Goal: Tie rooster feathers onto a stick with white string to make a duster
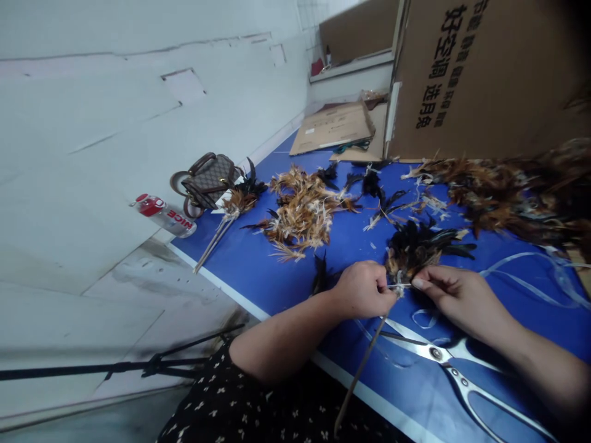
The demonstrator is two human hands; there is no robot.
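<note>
My left hand (pixel 367 289) is closed in a fist around one end of a whitish string (pixel 396 285). Thumb and fingers of my right hand (pixel 455 298) pinch the string's other side, and it runs taut between them. It crosses the base of a bundle of black and brown feathers (pixel 413 246), just beyond my hands. Below the left fist a thin stick (pixel 362 369) slants down past the table edge; its joint with the feathers is partly hidden by my fingers. Large metal scissors (pixel 438 353) lie with blades apart beneath my right hand.
A loose heap of tan feathers (pixel 305 212) lies on the blue table (pixel 351 237), with a finished-looking feather stick (pixel 226 224) left of it. More feathers (pixel 508 191), clear ribbon (pixel 521 283) and a cardboard box (pixel 480 80) are right. A handbag (pixel 210 178) and bottle (pixel 166 215) stand left.
</note>
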